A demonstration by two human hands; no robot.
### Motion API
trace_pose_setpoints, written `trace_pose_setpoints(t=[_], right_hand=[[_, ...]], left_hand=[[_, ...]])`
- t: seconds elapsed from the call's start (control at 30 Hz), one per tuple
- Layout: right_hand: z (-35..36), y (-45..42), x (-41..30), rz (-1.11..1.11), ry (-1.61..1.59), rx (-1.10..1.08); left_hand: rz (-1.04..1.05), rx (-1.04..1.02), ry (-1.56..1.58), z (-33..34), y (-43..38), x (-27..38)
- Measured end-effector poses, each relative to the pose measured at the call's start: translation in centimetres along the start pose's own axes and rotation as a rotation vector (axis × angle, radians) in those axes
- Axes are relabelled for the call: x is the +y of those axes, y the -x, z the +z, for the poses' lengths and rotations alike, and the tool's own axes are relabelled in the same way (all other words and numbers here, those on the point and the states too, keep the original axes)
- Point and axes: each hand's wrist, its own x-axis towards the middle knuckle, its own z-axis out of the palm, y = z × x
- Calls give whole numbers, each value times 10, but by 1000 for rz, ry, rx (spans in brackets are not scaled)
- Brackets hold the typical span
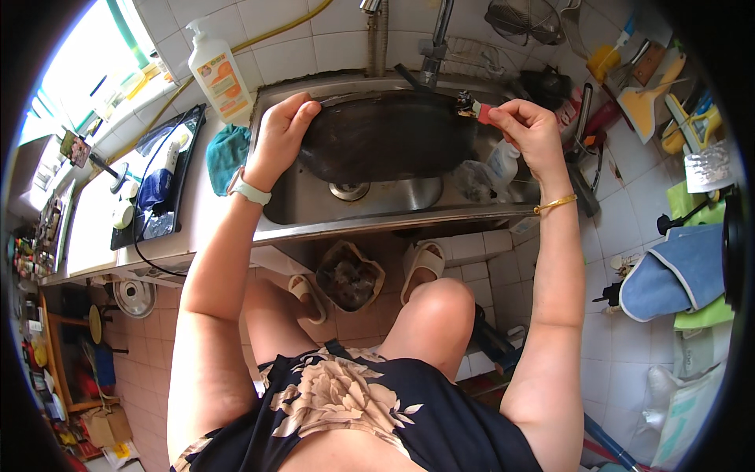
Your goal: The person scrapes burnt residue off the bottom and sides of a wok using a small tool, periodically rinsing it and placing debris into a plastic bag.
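A blackened metal pan or tray [389, 138] is held tilted over the stainless steel sink [289, 200]. My left hand [286, 133] grips its upper left edge, thumb on top. At the right edge of the dark pan, my right hand [522, 130] pinches a small brush or scraper with a red handle [485, 114]; its dirty, dark working end is at the pan's corner. Below the pan the sink's drain [349, 190] shows. A crumpled clear plastic bag [472, 180] and a white bottle [504, 160] lie in the right part of the sink.
A white pump bottle [221, 76] and a teal cloth [229, 158] stand left of the sink. Farther left is a black induction hob [121, 236] bearing tubes and jars. The faucet [432, 59] rises behind. A lined waste bin [349, 276] sits on the floor; utensils hang at right.
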Motion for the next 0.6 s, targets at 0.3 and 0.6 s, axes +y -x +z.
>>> trace_pose_setpoints(t=[0.3, 0.6], right_hand=[[13, -1, -22, -42, 145, 7], [78, -4, -76, -103, 258, -67]], left_hand=[[5, 8, 56, 5, -2, 0], [-12, 4, 53, 5, 1, 0]])
